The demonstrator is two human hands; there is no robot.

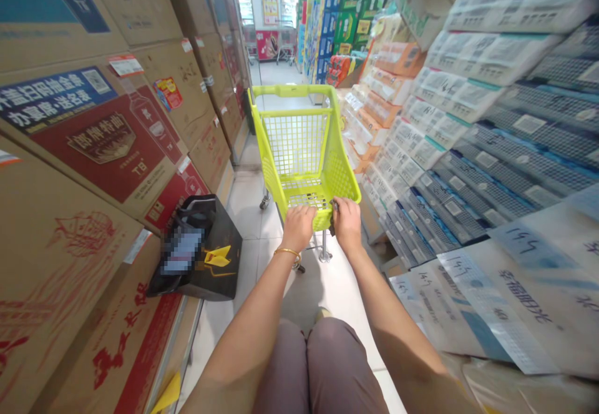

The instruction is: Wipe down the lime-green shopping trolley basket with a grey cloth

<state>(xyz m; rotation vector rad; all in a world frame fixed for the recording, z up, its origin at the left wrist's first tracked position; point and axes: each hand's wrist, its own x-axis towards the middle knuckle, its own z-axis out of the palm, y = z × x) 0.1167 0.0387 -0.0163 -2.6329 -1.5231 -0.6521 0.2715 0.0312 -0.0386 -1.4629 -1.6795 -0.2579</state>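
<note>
A yellow-green shopping cart (299,111) stands right in front of me in the aisle, its mesh basket facing up with nothing visible inside. My left hand (299,221) is wrapped over the near rim, a gold bangle on its wrist. To its right, my right hand (347,215) grips the same rim near the corner, with a small dark part showing by its fingers. Both arms reach forward, nearly straight. Some of the near rim is hidden under the hands.
Stacked cardboard cartons (112,133) wall the left side, with a black gift bag (219,239) on the floor against them. Wrapped packs (449,195) slope up along the right. Ahead, the tiled floor (276,75) runs past green boxes (349,20) toward parked carts (284,42).
</note>
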